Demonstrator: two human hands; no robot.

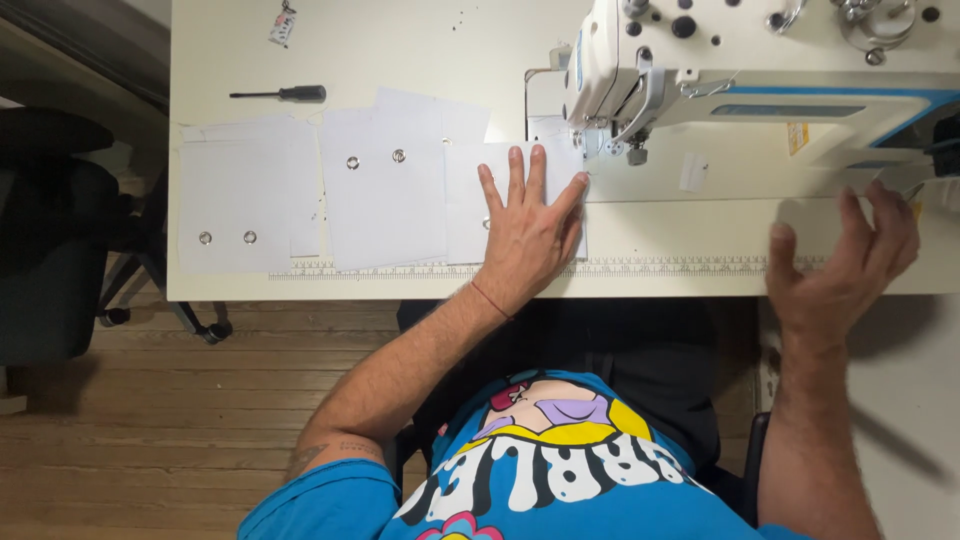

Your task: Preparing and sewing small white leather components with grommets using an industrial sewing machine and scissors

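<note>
Your left hand (528, 232) lies flat, fingers spread, pressing the white fabric piece (470, 205) on the table (420, 50) just left of the sewing machine (760, 70) needle. Your right hand (842, 268) hovers open w/ fingers curled, holding nothing, near the table's front edge. More eyelet pieces (385, 190) and a screwdriver (282, 94) sit further left.
</note>
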